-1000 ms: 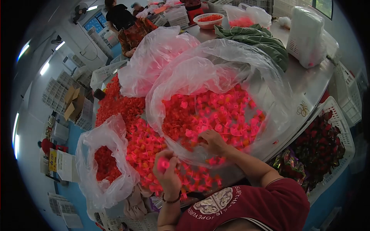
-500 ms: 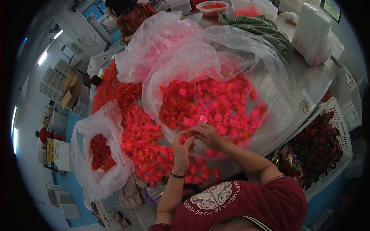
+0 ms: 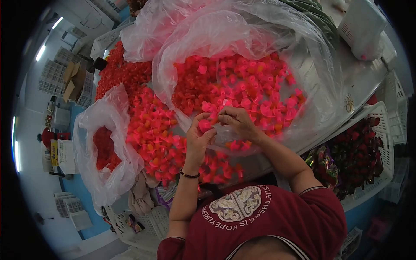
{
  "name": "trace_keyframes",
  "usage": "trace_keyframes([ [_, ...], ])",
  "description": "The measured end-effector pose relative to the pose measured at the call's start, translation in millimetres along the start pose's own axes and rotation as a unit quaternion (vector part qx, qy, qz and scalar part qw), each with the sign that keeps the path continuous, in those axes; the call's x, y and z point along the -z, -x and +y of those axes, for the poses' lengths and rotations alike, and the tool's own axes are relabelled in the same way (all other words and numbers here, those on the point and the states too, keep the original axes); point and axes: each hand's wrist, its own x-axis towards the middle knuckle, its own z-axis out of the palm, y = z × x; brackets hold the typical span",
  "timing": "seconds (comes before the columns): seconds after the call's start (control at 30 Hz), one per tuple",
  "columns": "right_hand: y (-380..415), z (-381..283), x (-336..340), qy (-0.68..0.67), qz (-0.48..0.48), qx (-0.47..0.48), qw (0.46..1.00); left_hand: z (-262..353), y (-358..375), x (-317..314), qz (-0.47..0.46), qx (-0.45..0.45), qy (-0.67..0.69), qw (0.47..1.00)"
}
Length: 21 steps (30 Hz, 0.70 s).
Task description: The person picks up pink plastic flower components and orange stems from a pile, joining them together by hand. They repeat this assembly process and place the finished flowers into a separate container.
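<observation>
My left hand (image 3: pixel 198 138) holds a small bright pink plastic piece (image 3: pixel 205 126) between thumb and fingers. Close beside it, my right hand (image 3: pixel 237 123) is pinched at the side of that piece; what lies between its fingertips is too small to make out. Both hands are over the near edge of a large clear plastic bag (image 3: pixel 323 93), which lies open. Inside the bag are many loose pink cup-shaped pieces (image 3: pixel 242 82) and a heap of smaller red pieces (image 3: pixel 190 89). More pink and orange pieces (image 3: pixel 151 138) spread across the table left of my hands.
A smaller clear bag (image 3: pixel 89 134) with red pieces stands at the left, near a red heap (image 3: pixel 115 71). On the right, a white crate (image 3: pixel 385 143) holds dark red flower-like items. A wrapped white stack (image 3: pixel 362 28) stands on the metal table (image 3: pixel 359 80) at far right.
My view has tilted downward, so the hands and table sit higher in it. The hands have parted slightly, and a pink piece now shows in my left hand.
</observation>
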Motion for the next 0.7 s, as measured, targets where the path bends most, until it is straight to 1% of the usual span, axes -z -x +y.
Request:
trace_keyframes([
  [0.07, 0, 1, -1, 0.010, -0.011, 0.001, 1.000, 0, 0, -2, -0.018, -0.031, 0.048, 0.998],
  [0.2, 0, 0, -2, 0.021, -0.017, -0.002, 1.000, -2, -1, -2, -0.007, -0.032, 0.082, 0.996],
  [0.27, 0, 2, -3, 0.011, -0.015, -0.004, 1.000, -5, -3, -2, 0.015, -0.098, 0.026, 0.995],
  [0.3, 0, 1, -3, 0.011, -0.016, -0.004, 1.000, -7, -3, -2, 0.016, -0.097, 0.026, 0.995],
  [0.37, 0, -3, -2, 0.012, -0.003, -0.020, 1.000, -10, -3, -2, 0.044, -0.139, -0.028, 0.989],
  [0.4, -1, -3, -2, 0.013, -0.003, -0.019, 1.000, -10, -3, -2, 0.044, -0.139, -0.028, 0.989],
  [0.47, -1, -1, -2, 0.007, 0.036, -0.008, 0.999, -10, -1, 1, 0.056, -0.112, -0.050, 0.991],
  [0.5, -1, 0, -1, 0.009, 0.040, -0.007, 0.999, -10, -1, 5, 0.051, -0.113, -0.049, 0.991],
  [0.57, -3, 4, 7, 0.058, 0.058, -0.043, 0.996, -14, 1, 12, 0.082, -0.060, -0.057, 0.993],
  [0.6, -3, 14, 8, 0.063, 0.067, -0.035, 0.995, -16, 2, 11, 0.072, -0.067, -0.057, 0.994],
  [0.63, -3, 28, 8, 0.186, 0.068, 0.058, 0.978, -17, 2, 9, 0.091, -0.054, -0.029, 0.994],
  [0.67, -5, 32, 10, 0.308, 0.068, 0.153, 0.937, -17, -2, 7, 0.109, -0.046, 0.001, 0.993],
  [0.7, -6, 24, 9, 0.316, 0.075, 0.171, 0.930, -17, -5, 4, 0.098, -0.066, 0.001, 0.993],
])
